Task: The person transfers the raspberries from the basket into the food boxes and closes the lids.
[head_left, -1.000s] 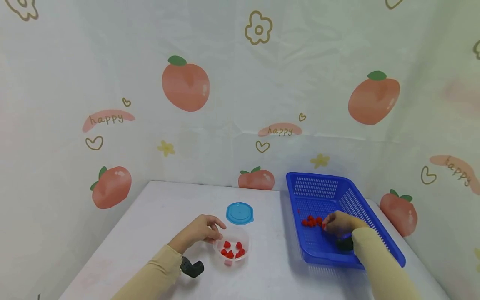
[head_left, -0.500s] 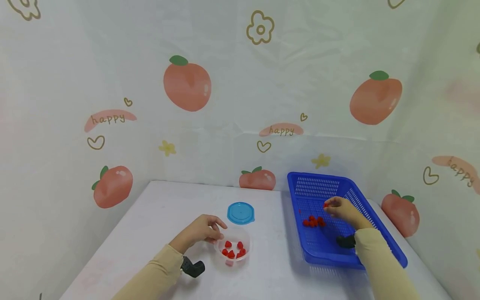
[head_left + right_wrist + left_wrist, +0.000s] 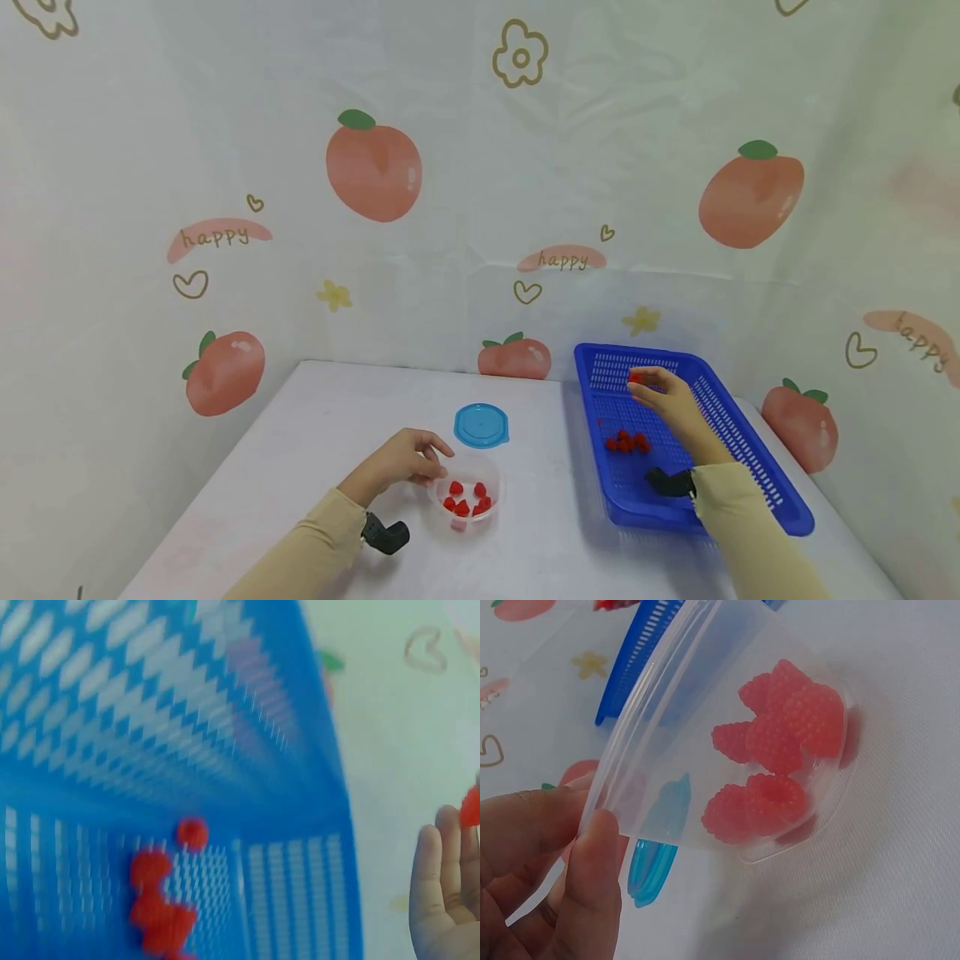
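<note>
My left hand point(image 3: 408, 458) pinches the rim of a clear plastic tub point(image 3: 652, 712) between thumb and fingers. Several raspberries point(image 3: 772, 742) lie on the tub's bottom, seen through its wall in the left wrist view. Over the blue basket point(image 3: 603, 492) my right hand point(image 3: 671, 404) is raised, holding one raspberry point(image 3: 636, 377) at its fingertips. That held raspberry is partly cut off at the edge of the right wrist view. More raspberries point(image 3: 627, 442) sit in a cluster on the basket's floor, below the right hand.
A blue lid point(image 3: 482, 426) lies on the white table point(image 3: 360, 400) behind the tub. The slotted basket stands at the right, its walls rising around the loose berries. A printed cloth point(image 3: 450, 150) hangs behind the table.
My right hand has lifted from the berry cluster, up toward the far side of the basket, carrying one raspberry. The left hand and the tub have stayed in place.
</note>
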{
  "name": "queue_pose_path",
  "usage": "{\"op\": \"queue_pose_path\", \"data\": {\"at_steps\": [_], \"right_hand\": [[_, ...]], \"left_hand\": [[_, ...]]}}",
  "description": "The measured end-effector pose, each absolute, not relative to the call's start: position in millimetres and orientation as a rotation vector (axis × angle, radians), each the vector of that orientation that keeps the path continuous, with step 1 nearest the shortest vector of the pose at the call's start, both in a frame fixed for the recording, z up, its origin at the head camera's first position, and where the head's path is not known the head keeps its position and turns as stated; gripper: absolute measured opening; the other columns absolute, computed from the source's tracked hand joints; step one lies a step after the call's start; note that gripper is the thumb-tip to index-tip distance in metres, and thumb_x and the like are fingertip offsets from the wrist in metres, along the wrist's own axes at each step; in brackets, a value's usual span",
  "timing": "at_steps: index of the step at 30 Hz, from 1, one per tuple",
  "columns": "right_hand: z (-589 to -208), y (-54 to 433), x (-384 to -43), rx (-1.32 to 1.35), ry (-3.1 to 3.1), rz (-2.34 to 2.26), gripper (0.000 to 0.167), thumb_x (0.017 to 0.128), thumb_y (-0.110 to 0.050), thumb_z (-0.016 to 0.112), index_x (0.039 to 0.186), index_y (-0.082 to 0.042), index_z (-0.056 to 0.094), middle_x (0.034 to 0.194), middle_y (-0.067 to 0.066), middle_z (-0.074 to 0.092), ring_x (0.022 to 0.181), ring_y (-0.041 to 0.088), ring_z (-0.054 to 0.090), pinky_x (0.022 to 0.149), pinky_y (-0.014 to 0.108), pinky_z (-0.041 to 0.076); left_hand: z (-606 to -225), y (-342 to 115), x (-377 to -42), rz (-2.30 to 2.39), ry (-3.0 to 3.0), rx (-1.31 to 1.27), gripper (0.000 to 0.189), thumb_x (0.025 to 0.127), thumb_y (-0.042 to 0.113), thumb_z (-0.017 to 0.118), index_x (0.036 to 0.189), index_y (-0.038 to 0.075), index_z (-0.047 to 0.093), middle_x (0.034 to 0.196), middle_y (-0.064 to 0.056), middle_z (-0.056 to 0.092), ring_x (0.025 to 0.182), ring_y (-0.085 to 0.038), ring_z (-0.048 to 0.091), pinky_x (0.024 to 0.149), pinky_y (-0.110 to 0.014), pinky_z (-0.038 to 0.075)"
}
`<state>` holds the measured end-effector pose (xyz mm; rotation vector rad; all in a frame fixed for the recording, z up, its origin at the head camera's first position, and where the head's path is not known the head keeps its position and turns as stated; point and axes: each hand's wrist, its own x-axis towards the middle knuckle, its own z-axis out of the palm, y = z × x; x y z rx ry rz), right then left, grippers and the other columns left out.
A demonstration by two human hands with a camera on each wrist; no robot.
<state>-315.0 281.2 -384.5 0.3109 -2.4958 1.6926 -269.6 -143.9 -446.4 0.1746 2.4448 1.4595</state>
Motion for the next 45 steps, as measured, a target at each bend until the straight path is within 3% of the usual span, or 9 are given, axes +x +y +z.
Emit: {"op": "queue_pose_path", "data": {"at_steps": [5, 12, 15, 21, 27, 31, 45], "right_hand": [[-376, 258, -305, 0.352, -2.422, 1.735, 0.038, 0.095, -0.023, 0.062, 0.126, -0.001, 0.054, 0.105, -0.010, 0.058, 0.093, 0.001, 0.063, 0.084, 0.014, 0.052], [-367, 224, -288, 0.453, -2.288, 1.947, 0.021, 0.095, -0.019, 0.062, 0.116, -0.017, 0.059, 0.109, -0.003, 0.060, 0.097, 0.006, 0.063, 0.088, 0.014, 0.050], [-364, 208, -278, 0.481, -2.262, 1.979, 0.022, 0.095, -0.017, 0.063, 0.116, -0.015, 0.059, 0.108, 0.001, 0.061, 0.096, 0.005, 0.063, 0.086, 0.016, 0.052], [-368, 182, -262, 0.537, -2.208, 2.015, 0.021, 0.092, -0.009, 0.065, 0.113, -0.009, 0.059, 0.102, -0.006, 0.063, 0.095, 0.008, 0.062, 0.084, 0.018, 0.053], [-384, 164, -249, 0.610, -2.160, 2.062, 0.030, 0.090, -0.002, 0.065, 0.115, 0.009, 0.053, 0.097, -0.007, 0.064, 0.090, 0.006, 0.063, 0.083, 0.019, 0.054], [-396, 153, -243, 0.611, -2.167, 2.056, 0.027, 0.089, -0.004, 0.066, 0.113, 0.005, 0.056, 0.098, -0.005, 0.063, 0.090, 0.007, 0.063, 0.082, 0.020, 0.055], [-439, 118, -229, 0.616, -2.375, 2.059, 0.033, 0.087, -0.008, 0.070, 0.113, 0.007, 0.057, 0.108, 0.021, 0.061, 0.094, 0.011, 0.061, 0.082, 0.019, 0.054]], "left_hand": [[-446, -144, -269, 1.466, 2.442, 0.174, 0.025, 0.079, 0.013, 0.079, 0.102, 0.008, 0.071, 0.078, -0.007, 0.058, 0.058, -0.016, 0.058, 0.060, -0.025, 0.056], [-447, -145, -270, 1.476, 2.440, 0.175, 0.025, 0.079, 0.012, 0.079, 0.102, 0.008, 0.070, 0.078, -0.007, 0.058, 0.058, -0.016, 0.057, 0.060, -0.025, 0.056], [-447, -146, -270, 1.485, 2.432, 0.174, 0.025, 0.079, 0.012, 0.079, 0.102, 0.008, 0.070, 0.078, -0.007, 0.058, 0.058, -0.016, 0.057, 0.060, -0.025, 0.056], [-448, -145, -270, 1.485, 2.431, 0.165, 0.025, 0.079, 0.012, 0.079, 0.102, 0.008, 0.070, 0.078, -0.007, 0.058, 0.058, -0.015, 0.057, 0.059, -0.024, 0.056], [-448, -145, -270, 1.480, 2.431, 0.176, 0.025, 0.079, 0.012, 0.079, 0.102, 0.008, 0.070, 0.078, -0.007, 0.058, 0.058, -0.015, 0.057, 0.059, -0.024, 0.056], [-448, -146, -270, 1.483, 2.421, 0.192, 0.025, 0.080, 0.012, 0.079, 0.103, 0.007, 0.070, 0.078, -0.007, 0.058, 0.058, -0.015, 0.057, 0.059, -0.024, 0.056], [-447, -146, -270, 1.496, 2.416, 0.198, 0.025, 0.079, 0.011, 0.079, 0.102, 0.006, 0.070, 0.077, -0.006, 0.058, 0.057, -0.015, 0.057, 0.059, -0.024, 0.056]]}}
